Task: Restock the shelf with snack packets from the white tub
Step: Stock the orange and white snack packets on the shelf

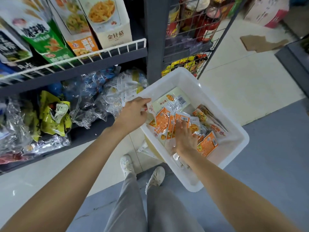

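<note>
Many snack packets (187, 124) remain in the white tub (234, 131) at 3 o'clock of the lower shelf (93, 131), left hand (133, 114) pinching one packet (151, 113) at the tub's 9 o'clock rim, right hand (184, 136) spread flat on the pile.

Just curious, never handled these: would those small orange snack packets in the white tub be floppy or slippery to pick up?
Probably floppy: the packet pinched by the left hand hangs bent from its corner. Likely slippery too, since the orange packets look glossy and lie slid over each other in the tub. They seem light; a fingertip pinch holds one.
</note>
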{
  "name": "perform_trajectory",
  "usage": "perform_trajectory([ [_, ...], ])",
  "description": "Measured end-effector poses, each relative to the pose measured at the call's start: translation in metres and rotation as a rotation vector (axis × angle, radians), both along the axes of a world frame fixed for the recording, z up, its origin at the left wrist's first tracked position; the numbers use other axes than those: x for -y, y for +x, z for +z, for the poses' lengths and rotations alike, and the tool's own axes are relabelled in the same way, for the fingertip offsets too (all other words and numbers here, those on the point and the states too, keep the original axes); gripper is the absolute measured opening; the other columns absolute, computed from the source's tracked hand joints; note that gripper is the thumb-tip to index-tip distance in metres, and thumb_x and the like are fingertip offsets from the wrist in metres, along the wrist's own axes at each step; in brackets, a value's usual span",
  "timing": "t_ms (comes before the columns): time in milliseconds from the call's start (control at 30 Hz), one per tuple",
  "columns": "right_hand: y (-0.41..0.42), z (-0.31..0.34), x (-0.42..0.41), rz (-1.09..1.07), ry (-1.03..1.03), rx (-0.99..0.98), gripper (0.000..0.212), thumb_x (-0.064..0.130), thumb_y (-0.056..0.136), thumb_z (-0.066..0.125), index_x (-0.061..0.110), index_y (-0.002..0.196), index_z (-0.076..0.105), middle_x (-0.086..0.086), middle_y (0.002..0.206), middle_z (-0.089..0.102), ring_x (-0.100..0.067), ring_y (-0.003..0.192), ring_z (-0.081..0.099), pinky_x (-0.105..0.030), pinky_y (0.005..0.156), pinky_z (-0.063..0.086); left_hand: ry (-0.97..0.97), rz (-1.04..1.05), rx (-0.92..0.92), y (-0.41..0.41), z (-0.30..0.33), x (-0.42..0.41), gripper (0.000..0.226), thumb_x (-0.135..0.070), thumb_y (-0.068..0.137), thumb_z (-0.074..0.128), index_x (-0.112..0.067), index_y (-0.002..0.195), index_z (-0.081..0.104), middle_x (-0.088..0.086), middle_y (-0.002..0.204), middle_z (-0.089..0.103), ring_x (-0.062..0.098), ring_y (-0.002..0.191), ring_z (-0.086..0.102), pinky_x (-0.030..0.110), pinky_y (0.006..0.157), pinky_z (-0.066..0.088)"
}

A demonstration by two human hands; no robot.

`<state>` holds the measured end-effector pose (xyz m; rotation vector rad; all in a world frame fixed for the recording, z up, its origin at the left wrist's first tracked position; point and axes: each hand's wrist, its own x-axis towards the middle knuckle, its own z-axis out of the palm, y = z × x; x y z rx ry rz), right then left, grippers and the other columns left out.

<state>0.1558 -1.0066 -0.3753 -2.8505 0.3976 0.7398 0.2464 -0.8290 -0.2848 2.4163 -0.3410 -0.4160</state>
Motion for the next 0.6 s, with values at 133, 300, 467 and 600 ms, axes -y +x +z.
perform_trajectory([
  [133,0.001,0.002,0.008,0.149,-0.018,0.08,0.096,0.025,0.079,0.072,0.014,0.149,0.007,-0.013,0.157,0.009,-0.03,0.144,0.013,-0.047,0.112,0.023,0.046,-0.024,0.074,0.003,-0.003,-0.001,0.031,-0.006,0.091,0.053,-0.011,0.12,0.064,0.009,0.112,0.063,0.025,0.102,0.06,0.03,0.094,0.043],
  [300,0.011,0.014,0.025,0.269,0.211,-0.026,0.05,0.035,0.088,0.061,0.013,0.13,0.047,-0.01,0.135,0.045,-0.03,0.119,0.052,-0.043,0.096,0.047,0.092,0.039,0.186,0.005,0.0,0.004,0.018,-0.018,0.09,0.061,-0.014,0.103,0.072,0.004,0.093,0.052,0.024,0.09,0.055,0.037,0.078,0.049],
  [467,0.017,0.038,0.04,0.094,0.356,0.062,0.027,0.022,0.098,0.046,0.014,0.073,0.053,-0.003,0.068,0.054,-0.016,0.059,0.049,-0.025,0.052,0.036,0.083,0.119,0.251,0.015,0.008,0.012,0.016,-0.018,0.09,0.061,-0.012,0.1,0.073,0.007,0.101,0.049,0.026,0.102,0.046,0.039,0.085,0.045],
  [600,0.036,0.081,0.044,-0.059,0.41,0.415,0.039,0.016,0.094,0.051,0.012,0.058,0.039,0.0,0.051,0.037,-0.012,0.045,0.033,-0.023,0.046,0.026,0.178,0.156,0.361,0.023,0.025,0.011,0.021,-0.025,0.093,0.055,-0.019,0.105,0.072,0.007,0.109,0.056,0.029,0.108,0.041,0.038,0.091,0.027],
])
